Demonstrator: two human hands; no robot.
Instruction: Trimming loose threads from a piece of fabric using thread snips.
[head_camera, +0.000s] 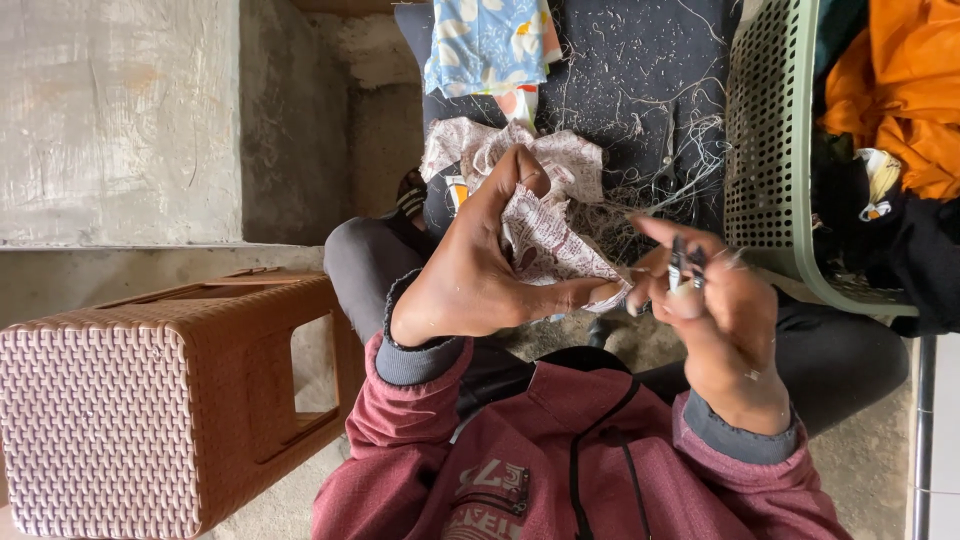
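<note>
In my lap, above the maroon hooded top (560, 450), both of my hands are up and close together. My left hand (480, 270) is closed around a piece of pale printed fabric (545, 235); thumb and index finger run out to the right and pinch the cloth's edge at its lower right corner. The rest of the fabric bunches up behind and above that hand, spilling toward the dark cloth (620, 80) beyond it. My right hand (715, 300) sits just right of the pinched corner, fingers curled in, gripping a small dark metal tool (680, 265), likely a thread snip; I cannot tell whether its blades are apart. The tool's tip is just beside the fabric corner; I cannot tell if they touch.

Around this: loose pale threads (680, 150) lie scattered over the dark cloth. A blue patterned cloth (485, 40) lies at the top of view. A green perforated plastic basket (770, 130) stands to the right, holding orange fabric (900, 80) and dark garments. A brown woven-pattern plastic stool (140, 400) stands at left on the concrete floor (120, 120).
</note>
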